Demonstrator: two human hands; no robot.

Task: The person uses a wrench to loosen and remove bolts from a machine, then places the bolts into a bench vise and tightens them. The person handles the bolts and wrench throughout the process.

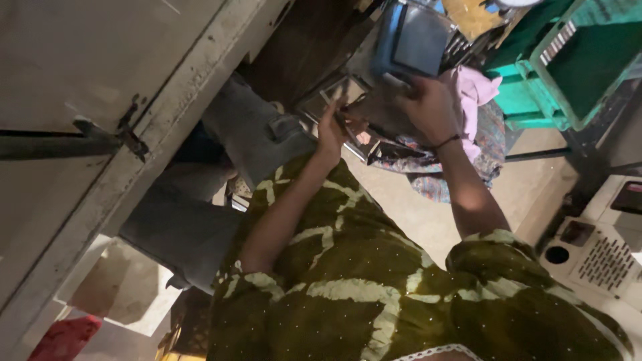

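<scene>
Both hands meet in the upper middle of the frame, over a cluttered dim heap. The left hand point(332, 130) reaches up from the centre, its fingers point(339, 107) curled around a thin dark tool point(350, 115), though what kind of tool it is cannot be told. The right hand point(428, 107) lies just right of it, palm down and fingers closed over a dark panel point(384, 117) that it presses or holds; a dark band point(447, 142) rings its wrist. The panel sits between the 2 hands, under the blue case point(418, 37) at the top of the frame, whose grey screen-like face tilts toward the camera. Just left of the left hand lies a small metal frame point(338, 90), touching or nearly touching the fingers. A pink cloth point(476, 93) hangs right of the right hand, above a patterned cloth point(461, 180) spread on the floor point(428, 214). Green crates point(568, 60) fill the upper right corner. A white device point(602, 257) with a grille and a round hole sits at the right edge. A grey door point(73, 93) with a latch covers the upper left. The person's olive patterned sleeves point(348, 267) fill the lower middle.
</scene>
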